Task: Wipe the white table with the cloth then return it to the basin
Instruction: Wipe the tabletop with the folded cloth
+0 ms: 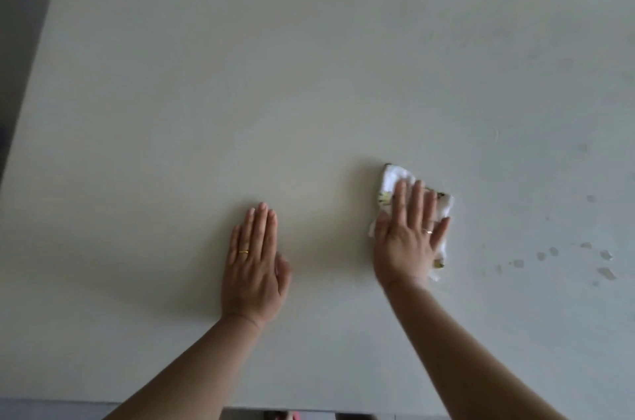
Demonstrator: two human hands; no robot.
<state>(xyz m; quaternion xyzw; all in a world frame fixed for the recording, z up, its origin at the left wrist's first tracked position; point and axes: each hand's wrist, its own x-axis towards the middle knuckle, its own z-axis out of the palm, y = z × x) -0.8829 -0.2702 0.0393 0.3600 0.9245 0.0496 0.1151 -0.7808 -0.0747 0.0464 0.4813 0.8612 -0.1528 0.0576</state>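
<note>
We look down from head height at a wide white bench that fills almost the whole view, with two bare forearms reaching in from the near edge. Our right hand lies flat with fingers spread on a small white cloth, pressing it to the surface rather than gripping it; the cloth is crumpled, with a patterned border showing at its corners, and it sits right of centre, toward the near side. That open palm likely spreads pressure across the cloth so it can slide and wipe. Our left hand rests flat and released on the bare bench, well apart from the cloth, holding nothing; we judge it to be there for support while we lean. Each hand wears a thin gold ring. To the right of the cloth, a scatter of water droplets and faint damp smears mark the surface, so wiping appears to be under way with that patch still to be covered. Beyond the far and left edges we see only grey floor. The basin is not in view.
</note>
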